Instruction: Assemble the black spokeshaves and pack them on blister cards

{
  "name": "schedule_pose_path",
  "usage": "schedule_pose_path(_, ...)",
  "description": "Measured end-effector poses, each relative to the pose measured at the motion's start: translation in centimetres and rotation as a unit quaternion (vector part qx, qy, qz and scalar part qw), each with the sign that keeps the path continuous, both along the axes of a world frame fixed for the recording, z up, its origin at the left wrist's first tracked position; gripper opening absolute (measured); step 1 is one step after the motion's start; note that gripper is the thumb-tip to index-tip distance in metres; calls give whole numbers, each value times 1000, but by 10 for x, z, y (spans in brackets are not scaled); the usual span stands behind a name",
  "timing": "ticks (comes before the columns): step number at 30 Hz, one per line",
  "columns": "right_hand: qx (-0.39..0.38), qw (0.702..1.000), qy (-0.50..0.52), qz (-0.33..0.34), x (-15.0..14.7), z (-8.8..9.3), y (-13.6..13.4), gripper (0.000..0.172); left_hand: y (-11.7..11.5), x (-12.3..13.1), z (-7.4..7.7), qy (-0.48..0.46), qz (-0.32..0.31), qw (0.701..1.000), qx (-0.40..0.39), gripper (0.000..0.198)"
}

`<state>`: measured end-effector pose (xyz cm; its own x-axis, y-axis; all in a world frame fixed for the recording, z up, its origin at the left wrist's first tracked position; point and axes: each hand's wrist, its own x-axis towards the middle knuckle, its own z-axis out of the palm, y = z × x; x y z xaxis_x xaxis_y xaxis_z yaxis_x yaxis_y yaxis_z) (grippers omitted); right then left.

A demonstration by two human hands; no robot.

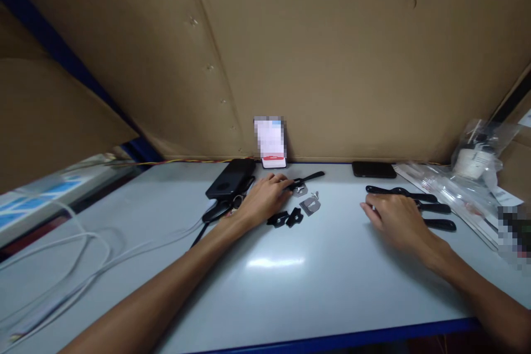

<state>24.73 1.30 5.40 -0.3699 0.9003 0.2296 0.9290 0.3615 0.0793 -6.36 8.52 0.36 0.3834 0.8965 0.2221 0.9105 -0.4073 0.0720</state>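
My left hand (pixel 265 196) rests at the middle of the table, thumb and fingers closed around the near end of a slim black handle (pixel 315 175). Close beside it are flat grey metal plates with slots (pixel 311 206), a small wing-shaped metal screw (pixel 315 195) and two small black notched pieces (pixel 295 217). On the right, my right hand (pixel 394 218) is low over the table, its thumb apart from the forefinger and nothing visible between them. Several black handles (pixel 440 225) lie side by side against this hand, which partly covers them.
A lit phone (pixel 271 144) leans on the cardboard wall (pixel 332 66). Left of centre are a black box-like device (pixel 231 178) and white cables (pixel 103 260). A dark phone (pixel 374 170), clear plastic bags (pixel 448 191) and a bagged white bottle (pixel 473 161) occupy the right back.
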Motion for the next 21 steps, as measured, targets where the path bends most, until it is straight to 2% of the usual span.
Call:
schedule_pose_path(2, 3, 997, 40, 59, -5, -10, -1, 32, 2, 0, 2, 0, -2, 1000, 0, 33)
schedule_pose_path(5, 9, 992, 75, 104, -12, -22, -2, 29, 3, 1, 4, -3, 2, 1000, 1, 29)
schedule_pose_path(11, -20, 977, 134, 168, -26, -28, -6, 21, 2, 3, 4, -32, 60, 998, 17, 22)
schedule_pose_path(13, -51, 966, 152, 204, -32, -28, -9, 25, -1, 3, 8, -50, 88, 994, 27, 22)
schedule_pose_path(16, -102, 953, 145, 247, -40, -31, -9, 42, -8, 5, 17, -78, 115, 989, 46, 24)
schedule_pose_path(19, -141, 948, 106, 266, -46, -34, -6, 58, -20, 14, 25, -99, 108, 988, 54, 23)
schedule_pose_path(21, -150, 947, 100, 265, -46, -34, -2, 58, -29, 22, 28, -108, 89, 989, 52, 21)
